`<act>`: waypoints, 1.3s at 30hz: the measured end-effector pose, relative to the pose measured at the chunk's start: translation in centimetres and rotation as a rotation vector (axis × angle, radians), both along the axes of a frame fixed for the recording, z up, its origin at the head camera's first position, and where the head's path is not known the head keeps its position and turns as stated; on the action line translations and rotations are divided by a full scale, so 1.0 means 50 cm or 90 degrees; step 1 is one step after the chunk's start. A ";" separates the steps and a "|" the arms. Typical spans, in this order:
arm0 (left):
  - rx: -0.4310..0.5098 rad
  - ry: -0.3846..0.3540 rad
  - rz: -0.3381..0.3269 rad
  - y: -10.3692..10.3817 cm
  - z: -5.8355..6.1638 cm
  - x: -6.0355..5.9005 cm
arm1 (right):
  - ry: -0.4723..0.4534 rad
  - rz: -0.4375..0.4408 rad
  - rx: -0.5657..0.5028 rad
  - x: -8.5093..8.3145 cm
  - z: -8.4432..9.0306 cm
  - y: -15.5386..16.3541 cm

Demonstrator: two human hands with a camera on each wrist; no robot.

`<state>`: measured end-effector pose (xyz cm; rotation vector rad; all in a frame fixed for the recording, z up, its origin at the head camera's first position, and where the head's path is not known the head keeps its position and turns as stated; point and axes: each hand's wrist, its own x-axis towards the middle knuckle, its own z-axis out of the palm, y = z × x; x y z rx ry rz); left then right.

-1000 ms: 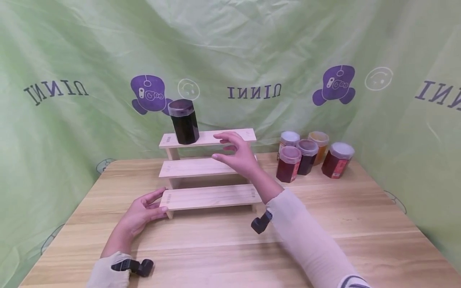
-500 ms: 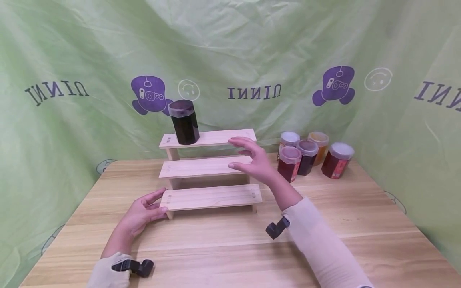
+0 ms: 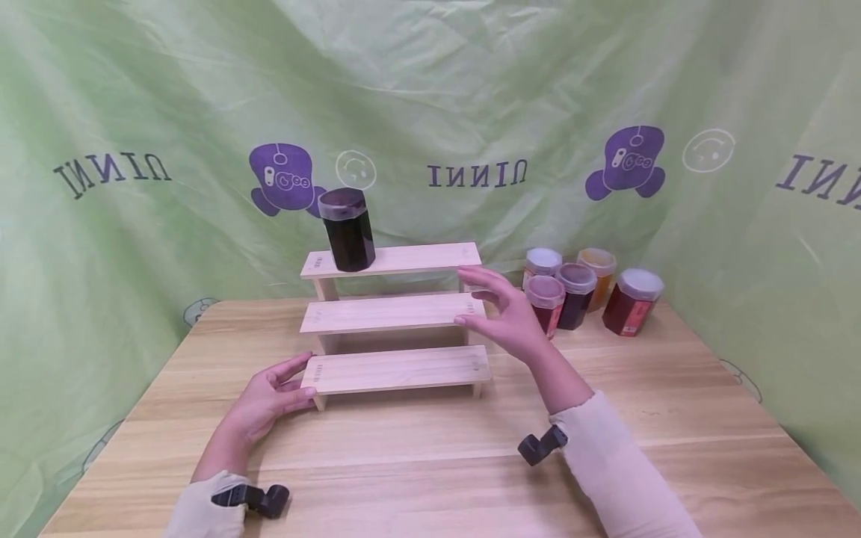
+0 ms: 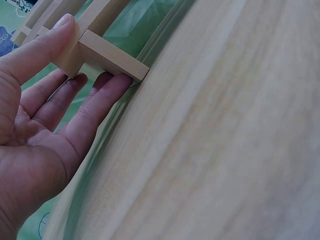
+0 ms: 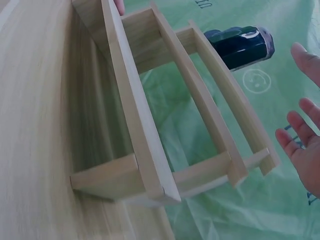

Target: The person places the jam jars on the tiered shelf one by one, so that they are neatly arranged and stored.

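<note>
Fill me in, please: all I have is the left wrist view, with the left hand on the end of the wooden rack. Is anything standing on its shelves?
Observer: Yes, one dark jar stands on the top shelf of the rack, near that shelf's left end.
Operator: Is the right hand holding anything?
Observer: No, the right hand holds nothing; its thumb and fingers are apart.
Operator: Any more jars about?
Observer: Five jars stand on the table, to the right of the rack.
</note>
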<state>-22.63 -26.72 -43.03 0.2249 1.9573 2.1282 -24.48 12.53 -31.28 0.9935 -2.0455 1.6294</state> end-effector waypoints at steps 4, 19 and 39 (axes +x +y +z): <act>-0.006 0.003 0.002 0.000 -0.002 -0.002 | 0.003 -0.007 -0.017 0.007 -0.004 0.018; -0.002 -0.015 0.010 0.003 0.003 0.000 | -0.040 -0.086 0.003 0.022 -0.025 0.086; -0.003 -0.006 0.008 0.003 -0.001 -0.002 | -0.106 -0.234 0.000 -0.008 -0.076 0.192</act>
